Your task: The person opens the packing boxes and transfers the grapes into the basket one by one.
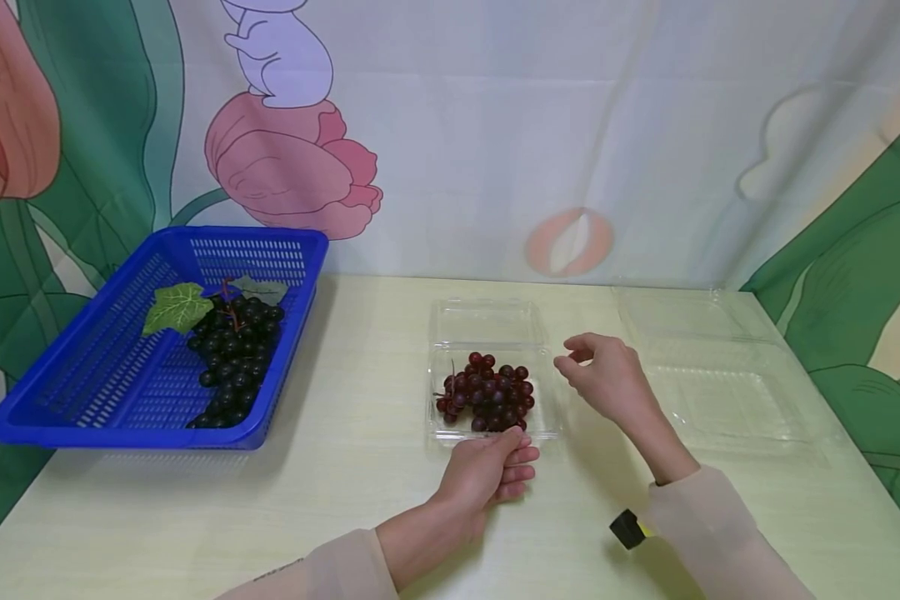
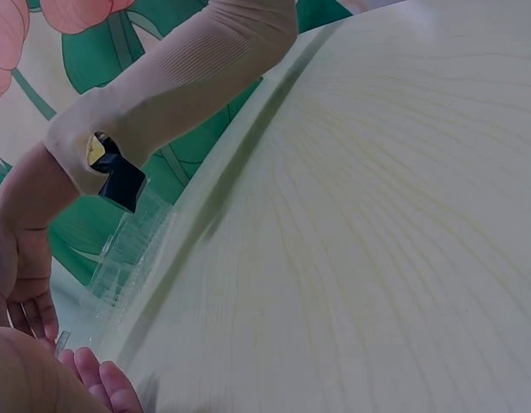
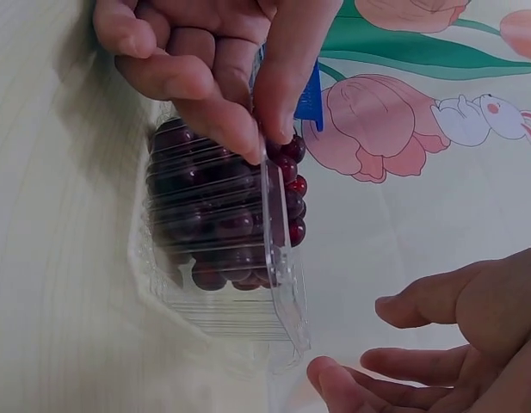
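Observation:
A clear plastic clamshell box (image 1: 439,421) stands on the table with its lid (image 1: 486,322) folded back. Inside lies a bunch of dark red grapes (image 1: 491,390). My left hand (image 1: 487,468) pinches the front rim of the box between thumb and fingers, as the right wrist view also shows with the left hand (image 3: 209,64) over the ribbed wall. Just right of the box, my right hand (image 1: 606,377) hovers with thumb and fingers apart and nothing between them. In the left wrist view the left hand (image 2: 41,379) hides most of the box.
At the left is a blue plastic basket (image 1: 131,433) with black grapes (image 1: 236,358) and green leaves (image 1: 178,308). Another clear clamshell box (image 1: 735,400) lies unfolded at the right. A patterned curtain (image 1: 457,167) hangs behind the table (image 1: 330,508).

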`<control>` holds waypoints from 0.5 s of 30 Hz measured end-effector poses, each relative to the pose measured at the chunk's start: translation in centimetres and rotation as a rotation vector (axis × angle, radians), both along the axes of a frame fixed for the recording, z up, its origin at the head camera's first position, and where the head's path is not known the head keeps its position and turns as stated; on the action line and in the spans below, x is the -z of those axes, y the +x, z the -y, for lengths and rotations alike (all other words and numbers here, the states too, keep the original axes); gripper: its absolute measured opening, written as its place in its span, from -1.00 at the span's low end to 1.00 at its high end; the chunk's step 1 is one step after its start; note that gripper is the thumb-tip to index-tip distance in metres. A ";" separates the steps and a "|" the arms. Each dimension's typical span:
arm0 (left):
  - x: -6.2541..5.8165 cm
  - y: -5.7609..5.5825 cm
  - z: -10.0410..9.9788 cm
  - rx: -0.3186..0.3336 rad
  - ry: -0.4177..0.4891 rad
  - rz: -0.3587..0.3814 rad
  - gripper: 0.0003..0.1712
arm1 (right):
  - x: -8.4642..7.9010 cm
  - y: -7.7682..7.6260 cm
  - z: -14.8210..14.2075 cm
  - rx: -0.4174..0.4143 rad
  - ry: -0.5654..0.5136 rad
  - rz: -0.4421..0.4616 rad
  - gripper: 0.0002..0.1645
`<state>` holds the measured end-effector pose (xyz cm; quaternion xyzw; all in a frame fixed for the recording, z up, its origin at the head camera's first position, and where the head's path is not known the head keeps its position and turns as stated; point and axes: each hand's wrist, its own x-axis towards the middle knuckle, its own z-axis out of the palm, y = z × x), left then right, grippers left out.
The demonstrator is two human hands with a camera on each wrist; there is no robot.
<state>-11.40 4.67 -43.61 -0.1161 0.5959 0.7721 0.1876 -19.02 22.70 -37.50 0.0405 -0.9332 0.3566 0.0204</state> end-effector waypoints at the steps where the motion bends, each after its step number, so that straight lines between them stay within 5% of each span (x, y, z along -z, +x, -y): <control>1: 0.0 0.0 0.0 0.000 -0.001 -0.001 -0.66 | 0.0 0.1 0.0 -0.008 0.005 0.012 -0.50; 15: 0.1 -0.1 -0.1 0.000 -0.005 0.000 -0.64 | 0.2 0.7 0.1 -0.019 0.023 0.099 -0.52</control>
